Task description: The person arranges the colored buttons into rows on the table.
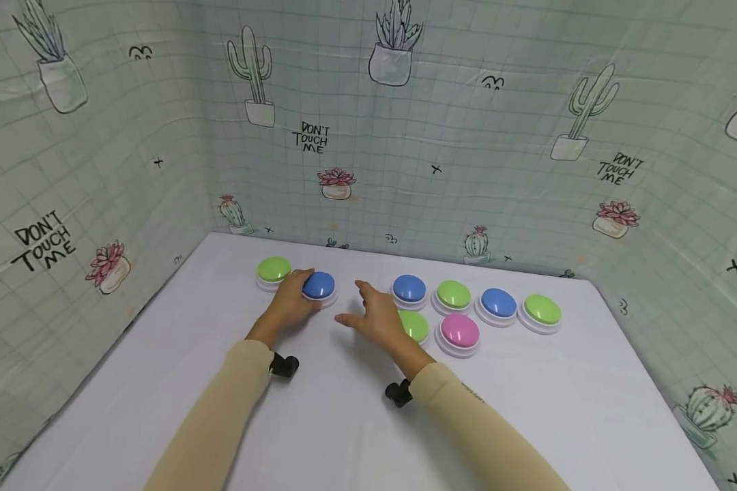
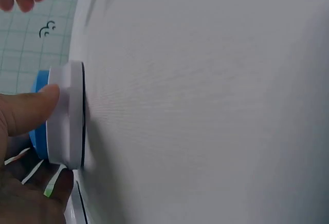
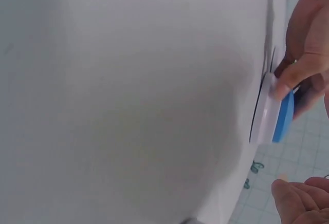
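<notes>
My left hand [image 1: 292, 301] grips a round blue push button [image 1: 320, 284] with a white base. In the left wrist view the thumb lies against one side of the base [image 2: 66, 116] and the other fingers are round the far side. Just left of that hand is a green push button [image 1: 273, 268], partly covered. Thumb and fingers apart, my right hand [image 1: 377, 317] hovers over the table holding nothing. Its wrist partly hides a green button [image 1: 414, 326]; a second blue button [image 1: 409, 288] is just beyond the hand.
Farther right, a row holds a green button [image 1: 454, 294], a blue button [image 1: 498, 302] and another green button [image 1: 542, 309]. A pink button [image 1: 460, 331] sits in front of them. The white table [image 1: 344, 436] is bounded by cloth walls [image 1: 405, 136] with cactus drawings.
</notes>
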A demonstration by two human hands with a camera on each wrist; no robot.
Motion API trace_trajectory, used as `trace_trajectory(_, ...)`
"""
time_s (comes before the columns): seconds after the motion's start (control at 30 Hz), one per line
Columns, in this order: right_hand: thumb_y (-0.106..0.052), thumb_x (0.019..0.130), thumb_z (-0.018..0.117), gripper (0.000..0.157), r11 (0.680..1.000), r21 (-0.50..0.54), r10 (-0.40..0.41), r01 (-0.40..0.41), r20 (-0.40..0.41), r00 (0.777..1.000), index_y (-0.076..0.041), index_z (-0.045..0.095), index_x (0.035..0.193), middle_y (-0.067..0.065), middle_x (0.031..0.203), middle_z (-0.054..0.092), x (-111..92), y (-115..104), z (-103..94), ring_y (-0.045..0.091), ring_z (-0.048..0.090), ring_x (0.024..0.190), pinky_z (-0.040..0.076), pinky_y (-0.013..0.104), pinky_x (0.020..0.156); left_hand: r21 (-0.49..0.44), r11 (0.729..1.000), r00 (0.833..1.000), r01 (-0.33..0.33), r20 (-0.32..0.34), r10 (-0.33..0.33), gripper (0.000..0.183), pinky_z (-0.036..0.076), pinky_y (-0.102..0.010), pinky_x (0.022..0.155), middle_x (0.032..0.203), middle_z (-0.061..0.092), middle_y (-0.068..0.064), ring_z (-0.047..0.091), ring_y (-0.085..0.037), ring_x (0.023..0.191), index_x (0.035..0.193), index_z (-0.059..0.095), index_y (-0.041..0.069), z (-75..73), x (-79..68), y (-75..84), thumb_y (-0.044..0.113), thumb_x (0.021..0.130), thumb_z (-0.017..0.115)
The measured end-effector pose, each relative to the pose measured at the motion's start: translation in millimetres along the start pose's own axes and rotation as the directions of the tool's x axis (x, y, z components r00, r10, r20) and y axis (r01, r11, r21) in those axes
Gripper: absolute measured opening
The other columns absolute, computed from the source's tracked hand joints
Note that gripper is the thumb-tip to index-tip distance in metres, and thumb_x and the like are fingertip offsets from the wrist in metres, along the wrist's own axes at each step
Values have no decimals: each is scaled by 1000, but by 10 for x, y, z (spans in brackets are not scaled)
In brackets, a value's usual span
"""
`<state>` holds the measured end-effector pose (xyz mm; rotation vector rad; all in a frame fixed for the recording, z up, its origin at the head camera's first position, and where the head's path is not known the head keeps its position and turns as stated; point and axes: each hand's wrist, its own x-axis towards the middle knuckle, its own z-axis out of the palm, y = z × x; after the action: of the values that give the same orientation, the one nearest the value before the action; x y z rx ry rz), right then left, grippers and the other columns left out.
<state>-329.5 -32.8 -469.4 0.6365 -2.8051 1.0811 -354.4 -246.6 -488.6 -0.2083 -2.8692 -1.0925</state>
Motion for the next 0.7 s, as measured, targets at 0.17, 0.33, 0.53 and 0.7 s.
trace_trajectory(0.17, -28, 88, 88, 81, 999, 13, 46, -46, 47, 998, 7, 50, 150, 29, 143, 60, 64, 2, 116, 42, 65, 124, 56, 50, 104, -40, 999, 1000, 22, 15, -21, 75, 35, -57, 122, 154, 48, -31, 44, -46, 145, 153, 44, -9, -18, -118, 8, 10, 91, 82)
trace_trajectory(0.33, -27, 86, 89, 81, 995, -19, 97, -96, 93, 991, 6, 50, 150, 25, 150, 56, 117, 33, 220, 42, 54, 138, 44, 51, 117, -150, 988, 998, 41, 49, -34, 77, 39, -56, 120, 153, 52, -26, 49, -44, 142, 150, 51, -4, -22, -203, -23, 9, 85, 89)
trace_trajectory(0.53, -20, 82, 92, 78, 995, 27, 97, -101, 110, 989, 4, 56, 146, 22, 148, 59, 121, 57, 279, 41, 53, 140, 41, 52, 119, -212, 976, 998, 43, 60, -31, 74, 43, -57, 116, 148, 58, -24, 55, -43, 136, 145, 59, 0, -5, -277, -65, 8, 80, 93)
trace_trajectory(0.7, -12, 80, 93, 69, 995, 71, 61, -69, 113, 992, 4, 62, 140, 20, 140, 66, 125, 37, 276, 39, 57, 135, 43, 53, 118, -375, 920, 993, 113, 70, -93, 69, 43, -53, 117, 147, 61, -19, 56, -39, 136, 143, 63, 3, 12, -370, -122, 3, 80, 91)
